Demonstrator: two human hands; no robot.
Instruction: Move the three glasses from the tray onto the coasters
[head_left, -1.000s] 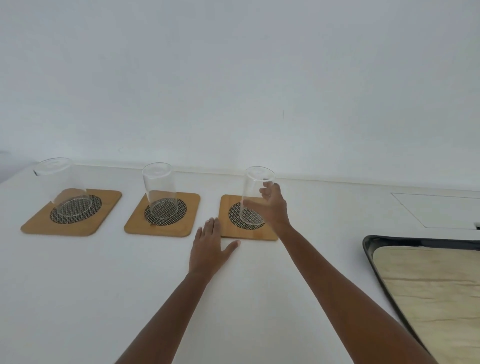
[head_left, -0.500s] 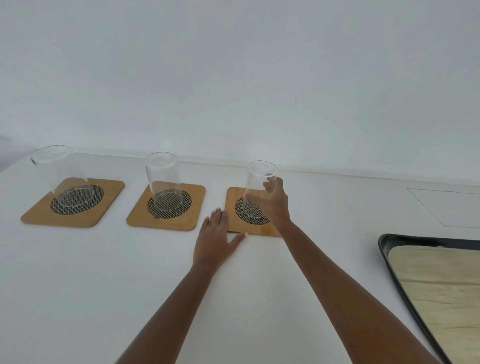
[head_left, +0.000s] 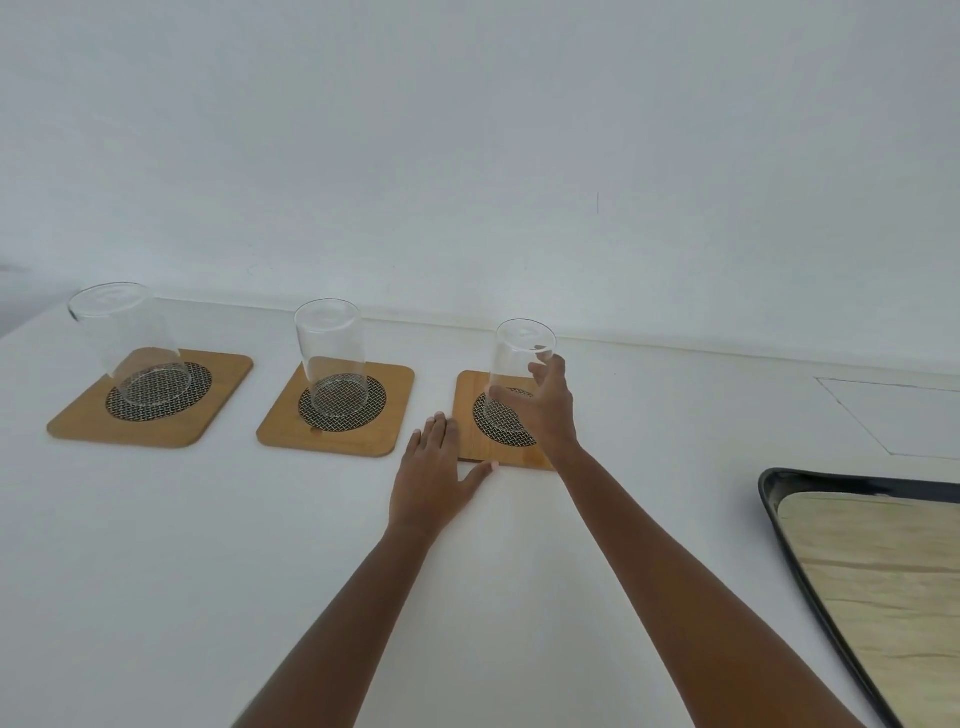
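Three clear glasses stand on three wooden coasters in a row at the back of the white counter. The left glass (head_left: 130, 343) is on the left coaster (head_left: 218, 379), the middle glass (head_left: 332, 358) on the middle coaster (head_left: 395, 395). My right hand (head_left: 550, 410) wraps the right glass (head_left: 511, 364), which stands on the right coaster (head_left: 467, 395). My left hand (head_left: 431, 473) lies flat on the counter, fingers spread, its fingertips and thumb at that coaster's front left corner. The black-rimmed tray (head_left: 779, 525) with a wood-pattern base is at the right, with no glasses on it.
A white wall rises just behind the coasters. A thin rectangular outline (head_left: 893, 415) is set into the counter at the far right, behind the tray. Bare white counter (head_left: 182, 571) stretches in front of the coasters.
The view has shifted a little, so the coasters sit higher and the tray lower right. My right hand stays around the right glass on its coaster; my left hand moved slightly toward that coaster.
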